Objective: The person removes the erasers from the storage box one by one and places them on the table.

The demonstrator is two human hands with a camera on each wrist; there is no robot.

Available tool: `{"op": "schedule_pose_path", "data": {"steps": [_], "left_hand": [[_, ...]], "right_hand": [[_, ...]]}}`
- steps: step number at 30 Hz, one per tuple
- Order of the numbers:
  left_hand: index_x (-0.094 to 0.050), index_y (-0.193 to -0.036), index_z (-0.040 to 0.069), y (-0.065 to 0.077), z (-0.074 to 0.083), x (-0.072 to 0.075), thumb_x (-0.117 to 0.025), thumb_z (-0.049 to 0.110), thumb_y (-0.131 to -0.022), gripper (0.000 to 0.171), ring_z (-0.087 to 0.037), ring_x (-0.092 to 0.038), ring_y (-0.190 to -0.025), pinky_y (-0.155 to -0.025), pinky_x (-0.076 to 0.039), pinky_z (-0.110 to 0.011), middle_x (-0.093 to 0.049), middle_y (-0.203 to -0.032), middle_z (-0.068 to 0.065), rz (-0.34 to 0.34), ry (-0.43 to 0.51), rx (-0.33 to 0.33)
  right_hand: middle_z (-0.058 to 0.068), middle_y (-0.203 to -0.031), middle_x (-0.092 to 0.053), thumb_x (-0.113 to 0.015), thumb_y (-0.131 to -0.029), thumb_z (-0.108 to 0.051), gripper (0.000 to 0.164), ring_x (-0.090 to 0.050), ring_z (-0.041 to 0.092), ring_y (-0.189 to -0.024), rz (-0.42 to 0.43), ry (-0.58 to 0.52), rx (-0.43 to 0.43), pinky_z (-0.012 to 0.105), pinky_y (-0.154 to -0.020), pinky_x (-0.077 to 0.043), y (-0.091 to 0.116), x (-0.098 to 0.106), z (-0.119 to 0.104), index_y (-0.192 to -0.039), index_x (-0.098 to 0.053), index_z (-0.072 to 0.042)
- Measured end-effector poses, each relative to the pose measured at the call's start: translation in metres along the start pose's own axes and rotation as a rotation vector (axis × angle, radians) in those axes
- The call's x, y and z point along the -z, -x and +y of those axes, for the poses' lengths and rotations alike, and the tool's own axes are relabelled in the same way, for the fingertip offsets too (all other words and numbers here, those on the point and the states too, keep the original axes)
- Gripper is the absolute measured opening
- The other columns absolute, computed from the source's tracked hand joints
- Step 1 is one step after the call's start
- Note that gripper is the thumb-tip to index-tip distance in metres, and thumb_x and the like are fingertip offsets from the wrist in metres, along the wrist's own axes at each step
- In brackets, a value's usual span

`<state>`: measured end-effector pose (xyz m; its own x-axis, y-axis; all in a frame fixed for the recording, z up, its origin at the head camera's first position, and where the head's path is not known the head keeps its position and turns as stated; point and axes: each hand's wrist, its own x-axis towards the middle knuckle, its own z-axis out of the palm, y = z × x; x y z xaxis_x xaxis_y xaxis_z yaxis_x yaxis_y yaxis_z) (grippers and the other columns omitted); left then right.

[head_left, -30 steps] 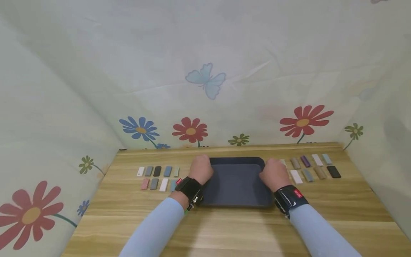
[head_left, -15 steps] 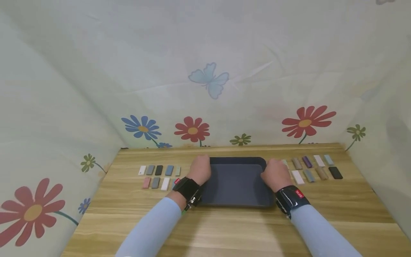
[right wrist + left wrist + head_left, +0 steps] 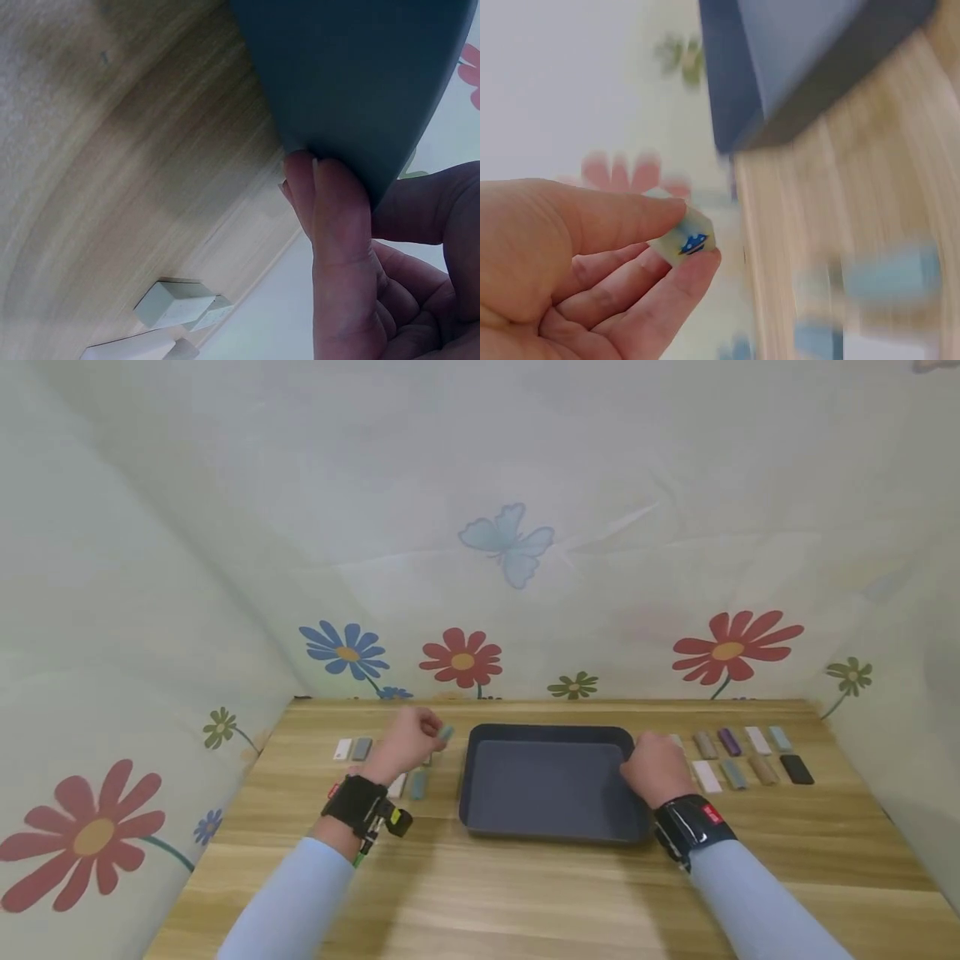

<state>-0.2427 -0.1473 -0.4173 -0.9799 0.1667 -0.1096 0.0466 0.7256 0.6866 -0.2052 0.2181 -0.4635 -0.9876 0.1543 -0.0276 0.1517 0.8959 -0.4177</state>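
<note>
My left hand (image 3: pixel 405 745) pinches a small pale green block (image 3: pixel 697 226) between thumb and finger, above the left group of blocks. A blue picture shows on the block's face in the left wrist view, and its end juts past the fingertips in the head view. A dark blue-grey shallow tray (image 3: pixel 551 785) lies in the middle of the wooden table. With thumb and fingers, my right hand (image 3: pixel 658 770) grips the tray's right rim; the right wrist view shows them pinching its wall (image 3: pixel 337 90). No objects are in the tray.
Left of the tray lie several small blocks, among them a white one (image 3: pixel 342 749) and a teal one (image 3: pixel 417 783), some hidden by the left hand. Two rows stand right of it, including a black block (image 3: pixel 797 769) and a purple one (image 3: pixel 729 742). Flowered cloth (image 3: pixel 360 568) walls the table.
My left hand has let go of the tray's left rim, moved left and picked up the pale green block. My right hand keeps its grip. The head view has shifted slightly.
</note>
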Motion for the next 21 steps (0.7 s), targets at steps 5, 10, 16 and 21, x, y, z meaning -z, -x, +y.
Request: {"op": "schedule_pose_path", "data": {"steps": [5,10,16,21], "left_hand": [[-0.062,-0.108,0.003,0.011,-0.046,0.045,-0.069,0.018,-0.080,0.033,-0.023,-0.063,-0.087,-0.068,-0.052,-0.030,-0.064,-0.102,-0.012,0.122,-0.012,0.121],[-0.064,-0.106,0.000,0.024,-0.096,0.070,-0.070,0.020,-0.079,0.034,-0.026,-0.063,-0.087,-0.065,-0.050,-0.030,-0.065,-0.104,-0.018,0.214,-0.072,0.217],[-0.068,-0.099,-0.004,0.038,-0.137,0.076,-0.071,0.019,-0.075,0.033,-0.029,-0.062,-0.086,-0.067,-0.050,-0.033,-0.067,-0.102,-0.022,0.249,-0.107,0.323],[-0.071,-0.092,-0.001,0.041,-0.156,0.074,-0.074,0.022,-0.073,0.030,-0.021,-0.063,-0.071,-0.061,-0.047,-0.029,-0.071,-0.084,-0.014,0.237,-0.067,0.368]], "right_hand": [[0.012,-0.065,-0.059,-0.067,-0.072,-0.012,0.013,-0.054,0.024,-0.059,-0.010,0.005,-0.014,0.032,-0.048,-0.040,0.002,0.002,0.000,-0.067,-0.061,-0.001],[0.013,-0.065,-0.059,-0.066,-0.072,-0.012,0.014,-0.054,0.025,-0.058,0.000,0.019,-0.004,0.033,-0.048,-0.040,0.002,0.001,0.002,-0.069,-0.062,0.001],[0.014,-0.066,-0.061,-0.067,-0.071,-0.013,0.017,-0.055,0.027,-0.059,0.020,0.029,0.013,0.035,-0.049,-0.041,0.000,0.000,0.002,-0.072,-0.064,0.004],[0.014,-0.066,-0.060,-0.067,-0.072,-0.012,0.016,-0.054,0.026,-0.059,0.003,0.020,0.003,0.034,-0.049,-0.041,0.000,-0.001,-0.002,-0.072,-0.064,0.004]]}}
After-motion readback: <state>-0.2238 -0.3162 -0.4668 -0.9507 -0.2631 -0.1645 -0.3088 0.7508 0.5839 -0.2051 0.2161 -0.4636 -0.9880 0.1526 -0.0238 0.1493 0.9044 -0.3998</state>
